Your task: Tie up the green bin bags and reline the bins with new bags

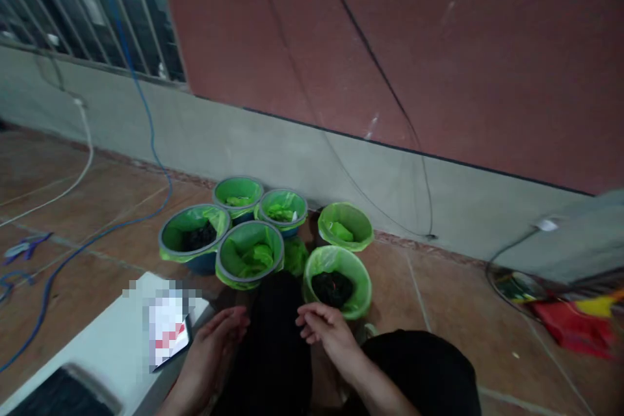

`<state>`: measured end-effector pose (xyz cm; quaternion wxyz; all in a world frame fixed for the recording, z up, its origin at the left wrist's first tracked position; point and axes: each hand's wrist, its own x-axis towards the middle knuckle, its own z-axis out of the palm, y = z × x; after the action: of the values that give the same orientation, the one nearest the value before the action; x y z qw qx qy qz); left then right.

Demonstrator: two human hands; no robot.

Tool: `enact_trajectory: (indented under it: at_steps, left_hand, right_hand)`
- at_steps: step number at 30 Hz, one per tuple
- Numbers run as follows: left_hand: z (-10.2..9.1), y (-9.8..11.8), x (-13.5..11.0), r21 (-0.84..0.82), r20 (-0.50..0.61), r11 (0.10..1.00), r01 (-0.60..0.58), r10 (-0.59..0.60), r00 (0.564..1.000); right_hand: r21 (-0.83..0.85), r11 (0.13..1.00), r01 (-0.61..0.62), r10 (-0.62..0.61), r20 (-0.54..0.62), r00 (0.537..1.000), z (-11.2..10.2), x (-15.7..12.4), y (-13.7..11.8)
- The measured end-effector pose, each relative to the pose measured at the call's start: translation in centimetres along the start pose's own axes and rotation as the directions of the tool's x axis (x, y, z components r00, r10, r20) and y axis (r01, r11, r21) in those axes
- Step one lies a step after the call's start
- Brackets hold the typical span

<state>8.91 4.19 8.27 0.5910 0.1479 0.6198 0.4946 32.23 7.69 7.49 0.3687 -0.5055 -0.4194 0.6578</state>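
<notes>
My right hand (327, 330) was near the front-right bin (361, 286), my left hand (221, 331) left of it; both loosely half-curled.

In front of you, the round grey-rimmed bin (219, 255) looks like smooth plastic, its bright green liner (251, 234) thin, crinkled, slightly glossy plastic film. The black trousers (280, 351) on your legs look like matt cloth. Your white, flat-topped counter (104, 351) appears smooth, the brown floor tiles (453, 312) dull, the reddish wall panel (463, 65) matt and lightly scuffed.
</notes>
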Motion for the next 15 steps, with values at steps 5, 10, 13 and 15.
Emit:
enact_trajectory:
  at_steps: [5,10,13,15]
  left_hand:
    - [9.9,4.8,0.1,0.244,0.283,0.947,-0.209,0.137,0.949]
    - [19.0,4.1,4.5,0.438,0.439,0.854,-0.281,0.070,0.896]
    - [23.2,2.2,9.4,0.583,0.438,0.746,-0.322,0.045,0.898]
    - [25.3,1.0,12.8,0.678,0.430,0.637,-0.367,0.061,0.901]
  right_hand:
    - [-0.087,0.993,-0.086,0.067,-0.198,0.978,-12.0,0.6,-0.5]
    - [-0.101,0.972,-0.212,0.165,-0.350,0.922,-20.0,4.6,0.0]
    - [-0.166,0.964,-0.208,0.112,-0.458,0.882,-23.0,9.8,0.2]
    - [-0.244,0.952,-0.184,0.029,-0.527,0.849,-24.7,13.8,0.2]
